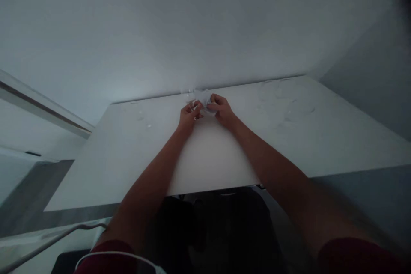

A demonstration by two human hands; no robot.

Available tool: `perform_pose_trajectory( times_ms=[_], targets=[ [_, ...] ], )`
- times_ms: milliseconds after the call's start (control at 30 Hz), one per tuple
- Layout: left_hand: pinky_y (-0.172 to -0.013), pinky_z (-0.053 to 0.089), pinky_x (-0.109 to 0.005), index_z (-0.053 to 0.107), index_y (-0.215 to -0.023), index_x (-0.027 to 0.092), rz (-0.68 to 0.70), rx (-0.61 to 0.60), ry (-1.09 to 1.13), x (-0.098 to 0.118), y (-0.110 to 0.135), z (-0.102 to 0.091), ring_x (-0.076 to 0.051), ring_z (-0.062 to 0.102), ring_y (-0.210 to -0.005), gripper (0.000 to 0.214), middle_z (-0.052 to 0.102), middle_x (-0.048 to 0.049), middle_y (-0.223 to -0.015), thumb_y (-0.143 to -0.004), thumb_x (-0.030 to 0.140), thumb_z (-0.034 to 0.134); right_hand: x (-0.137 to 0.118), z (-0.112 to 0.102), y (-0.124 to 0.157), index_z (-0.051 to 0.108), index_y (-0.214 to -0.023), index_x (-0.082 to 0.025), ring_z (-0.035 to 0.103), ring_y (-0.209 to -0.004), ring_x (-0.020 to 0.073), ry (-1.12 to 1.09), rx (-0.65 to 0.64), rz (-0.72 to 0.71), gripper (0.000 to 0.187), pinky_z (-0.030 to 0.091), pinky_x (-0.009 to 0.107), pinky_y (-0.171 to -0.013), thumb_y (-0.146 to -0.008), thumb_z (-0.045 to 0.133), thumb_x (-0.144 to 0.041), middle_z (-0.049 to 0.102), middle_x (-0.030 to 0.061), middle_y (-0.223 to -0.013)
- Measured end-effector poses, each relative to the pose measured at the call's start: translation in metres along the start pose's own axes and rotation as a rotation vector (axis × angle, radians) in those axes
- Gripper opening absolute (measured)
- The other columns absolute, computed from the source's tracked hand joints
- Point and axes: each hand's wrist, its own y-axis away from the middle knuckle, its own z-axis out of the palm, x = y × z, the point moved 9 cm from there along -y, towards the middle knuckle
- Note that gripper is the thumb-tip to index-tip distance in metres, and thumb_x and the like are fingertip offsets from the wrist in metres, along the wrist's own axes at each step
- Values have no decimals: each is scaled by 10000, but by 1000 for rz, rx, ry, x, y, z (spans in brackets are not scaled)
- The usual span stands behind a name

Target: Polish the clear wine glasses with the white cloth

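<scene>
Both arms reach forward over a white table [128,154] to its far edge by the wall. My left hand [189,115] and my right hand [222,109] are closed together on a small crumpled whitish, partly clear thing [203,99], perhaps plastic wrap or paper. The fingers of both hands pinch it between them. What exactly it is stays too small and dim to tell.
A plain white wall rises behind the table. Faint clear bits [144,120] lie on the left of the tabletop, and faint ring marks [289,107] show on the right. A dark chair or lap [221,231] sits below the near edge. A window frame [38,107] runs at left.
</scene>
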Motion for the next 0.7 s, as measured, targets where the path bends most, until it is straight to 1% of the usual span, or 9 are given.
perform_pose_trajectory(
  times_ms=[100,167,267,300,367,467,533,600,700],
  targets=[
    [-652,553,-251,692,-857,187,22,28,38,3,-1,-4,-54,504,-572,510,594,46,-737,-637,553,971,-1,8,0,427,-727,-239,449,-687,122,-97,-74,36,534,393,240,-608,-630,920,-420,480,-51,-734],
    [-608,514,-225,651,-781,181,37,39,38,6,-1,-5,-58,515,-582,480,575,43,-712,-646,512,971,-1,11,0,495,-790,-244,508,-708,147,-87,-73,82,467,432,266,-626,-676,876,-489,540,-29,-775],
    [-558,469,-209,640,-735,171,63,44,-16,12,5,-2,-69,531,-593,483,594,21,-724,-639,523,956,-17,-6,7,611,-905,-269,621,-809,224,206,101,12,420,535,372,-702,-820,705,-670,621,37,-879],
    [-557,474,-214,649,-747,171,55,48,-50,12,8,-1,-69,531,-585,488,605,17,-740,-636,541,948,-27,-18,11,637,-901,-285,657,-872,255,374,197,-53,435,561,427,-763,-787,728,-695,643,63,-933],
    [-562,478,-221,663,-786,171,16,91,-107,6,10,-4,-68,544,-568,515,647,-2,-783,-685,621,891,-32,-37,20,687,-846,-295,654,-1122,345,418,266,-151,471,508,555,-1015,-586,922,-609,653,154,-1143],
    [-586,506,-262,688,-833,155,-50,39,-144,-10,8,-6,-101,595,-567,611,671,-38,-796,-694,734,825,-26,-55,27,724,-976,-330,632,-1275,422,704,340,-290,551,393,687,-1174,-603,870,-708,647,188,-1315],
    [-595,511,-292,682,-806,151,-80,-4,-148,-18,6,-7,-132,599,-567,677,620,-34,-694,-654,798,810,-14,-54,26,734,-1062,-350,619,-1311,452,712,313,-266,616,412,719,-1168,-598,841,-742,673,172,-1299],
    [-592,495,-301,655,-762,160,-54,20,-164,-16,6,-10,-134,575,-574,705,573,-19,-668,-574,812,848,-8,-43,24,757,-1073,-362,663,-1243,452,629,252,-200,638,491,693,-1115,-541,910,-678,718,154,-1229],
    [-614,471,-295,636,-755,175,75,106,-130,2,15,-15,-117,529,-607,702,559,-7,-695,-511,781,891,-6,-18,20,798,-890,-369,748,-995,417,488,145,-82,476,625,608,-866,-594,856,-737,772,140,-1050]
  ],
)
